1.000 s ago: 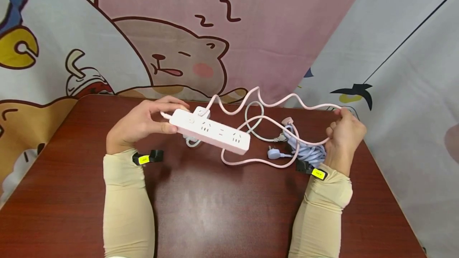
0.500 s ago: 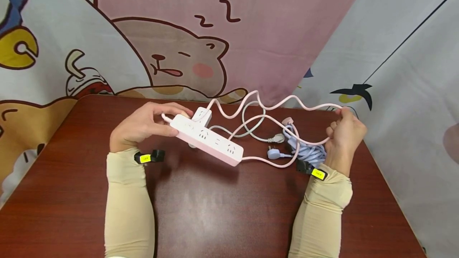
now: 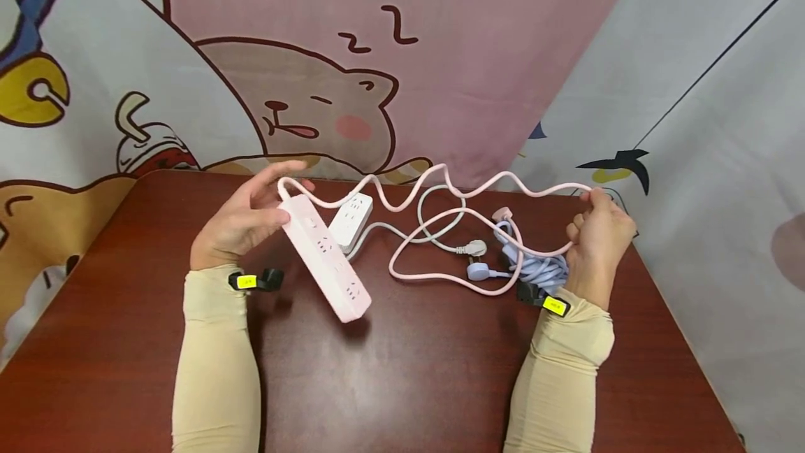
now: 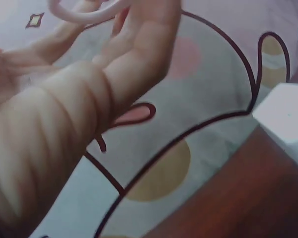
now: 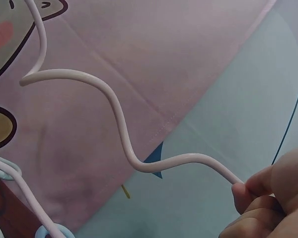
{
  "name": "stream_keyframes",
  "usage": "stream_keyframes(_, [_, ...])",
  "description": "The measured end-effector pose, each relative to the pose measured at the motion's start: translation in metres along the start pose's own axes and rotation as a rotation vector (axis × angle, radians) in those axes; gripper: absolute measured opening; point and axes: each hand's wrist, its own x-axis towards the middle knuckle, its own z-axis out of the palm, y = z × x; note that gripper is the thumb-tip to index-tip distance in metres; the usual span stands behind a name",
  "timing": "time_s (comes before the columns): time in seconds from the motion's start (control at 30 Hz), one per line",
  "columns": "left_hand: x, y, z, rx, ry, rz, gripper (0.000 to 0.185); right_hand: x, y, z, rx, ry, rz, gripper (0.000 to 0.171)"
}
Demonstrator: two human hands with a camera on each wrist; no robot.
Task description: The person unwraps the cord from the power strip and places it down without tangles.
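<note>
My left hand (image 3: 272,207) grips the top end of a pink power strip (image 3: 323,261), which slants down toward me with its far end low over the brown table (image 3: 402,369). The strip's pink cable (image 3: 440,180) runs in waves across to my right hand (image 3: 588,210), which pinches it at the table's right edge. Seen from the right wrist, my fingertips (image 5: 253,191) nip the pink cable (image 5: 119,119). In the left wrist view my left hand (image 4: 94,94) fills the frame, the pink cable (image 4: 84,12) looped above it.
A white power strip (image 3: 352,219) lies behind the pink one, its corner (image 4: 288,119) also showing. Its white cord ends in a white plug (image 3: 474,249). A pale blue plug (image 3: 479,271) and bundled blue cable (image 3: 541,268) lie by my right wrist. Cartoon cloth hangs behind.
My left hand has turned the pink strip from lying crosswise to pointing down toward me, uncovering the white strip behind it. The right hand has kept its pinch in place.
</note>
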Motion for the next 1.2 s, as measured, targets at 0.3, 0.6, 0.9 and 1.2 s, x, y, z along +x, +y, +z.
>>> stream_keyframes(0.3, [-0.009, -0.003, -0.011, -0.241, 0.292, -0.1, 0.035, 0.001, -0.001, -0.003, -0.049, -0.061, 0.027, 0.028])
stream_keyframes(0.6, [-0.024, -0.002, -0.001, 0.062, 0.438, -0.302, 0.034, -0.003, 0.004, -0.005, -0.242, -0.266, 0.096, 0.031])
stream_keyframes(0.9, [-0.029, -0.033, -0.037, 0.238, 0.51, -0.452, 0.037, -0.003, 0.009, -0.005, -0.653, -0.369, 0.086, 0.029])
stream_keyframes(1.2, [-0.027, -0.039, -0.036, 0.426, 0.478, -0.489, 0.043, -0.004, 0.014, -0.002, -0.85, -0.405, -0.024, 0.033])
